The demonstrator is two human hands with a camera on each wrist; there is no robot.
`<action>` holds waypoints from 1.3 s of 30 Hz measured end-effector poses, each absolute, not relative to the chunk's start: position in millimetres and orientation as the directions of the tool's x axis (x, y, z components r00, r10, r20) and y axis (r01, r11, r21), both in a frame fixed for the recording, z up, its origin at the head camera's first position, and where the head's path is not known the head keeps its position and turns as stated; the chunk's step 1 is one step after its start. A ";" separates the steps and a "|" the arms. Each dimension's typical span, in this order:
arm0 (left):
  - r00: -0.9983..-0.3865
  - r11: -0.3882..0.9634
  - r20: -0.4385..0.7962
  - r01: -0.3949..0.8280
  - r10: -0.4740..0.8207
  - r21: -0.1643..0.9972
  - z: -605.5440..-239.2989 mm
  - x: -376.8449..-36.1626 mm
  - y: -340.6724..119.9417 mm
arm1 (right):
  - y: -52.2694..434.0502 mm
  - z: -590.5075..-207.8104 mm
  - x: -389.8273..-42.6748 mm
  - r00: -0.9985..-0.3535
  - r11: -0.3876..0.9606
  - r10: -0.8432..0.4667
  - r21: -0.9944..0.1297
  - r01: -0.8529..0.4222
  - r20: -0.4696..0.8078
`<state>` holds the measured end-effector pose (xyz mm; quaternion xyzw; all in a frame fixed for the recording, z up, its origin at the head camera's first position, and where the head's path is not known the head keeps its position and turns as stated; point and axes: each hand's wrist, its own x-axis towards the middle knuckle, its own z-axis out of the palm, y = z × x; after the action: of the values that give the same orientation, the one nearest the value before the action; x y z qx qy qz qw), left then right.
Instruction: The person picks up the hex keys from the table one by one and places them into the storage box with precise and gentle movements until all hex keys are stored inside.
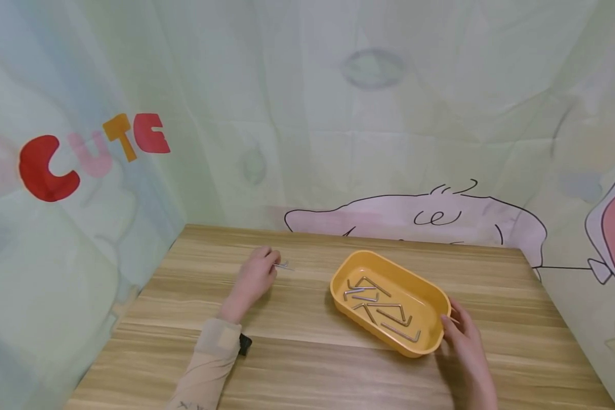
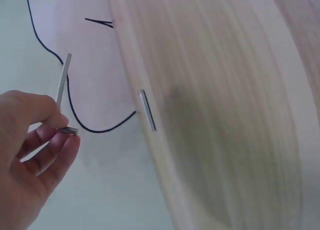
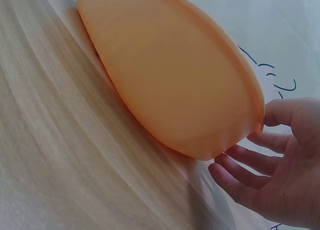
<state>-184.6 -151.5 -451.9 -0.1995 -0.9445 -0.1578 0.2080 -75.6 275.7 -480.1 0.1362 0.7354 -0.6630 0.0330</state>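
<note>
At the far left a pale green printed cloth backdrop (image 1: 82,239) hung beside the light wooden desk (image 1: 307,364), bearing the red, pink and orange letters "CUTE" (image 1: 92,154). The person's left hand (image 1: 256,277), in a beige sleeve (image 1: 210,364), rested on the desk left of centre; the left wrist view showed its grip clenched on a small silver L-shaped hex key (image 2: 62,90), pinched between thumb and fingers near the bend with the long arm pointing up. A second short silver hex key (image 2: 147,110) lay flat on the desk just beside that hand, apart from the fingers. Right of centre sat a shallow oblong yellow-orange plastic tray (image 1: 425,336), lying at an angle on the desk, and several more silver hex keys (image 1: 381,304) lay scattered on its floor. At the tray's near right corner was the right hand (image 1: 466,347), its grip released: the fingers were loosely spread, and the thumb tip appeared to touch the rim while the other fingers sat just beside the tray's outer wall (image 3: 175,90). Behind the desk the backdrop carried a pink cartoon figure outlined in black (image 1: 430,219).
</note>
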 end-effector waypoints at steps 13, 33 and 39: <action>-0.760 0.819 0.519 0.545 0.392 0.179 -439.8 -179.0 -118.2 | 276.1 -482.3 -76.6 -0.963 0.069 0.157 -0.970 0.231 -0.219; -0.784 0.790 0.424 0.574 0.454 0.216 -429.7 -174.1 -59.6 | 276.4 -482.1 -76.0 -0.965 0.091 0.155 -0.969 0.228 -0.212; -0.774 0.764 0.403 0.602 0.488 0.231 -429.8 -175.1 -42.5 | 276.8 -481.2 -76.1 -0.963 0.088 0.159 -0.968 0.233 -0.218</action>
<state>-175.1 -42.5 -429.8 -0.2945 -0.9252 -0.1763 0.1618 -76.1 276.8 -481.2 0.1330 0.7369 -0.6622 0.0283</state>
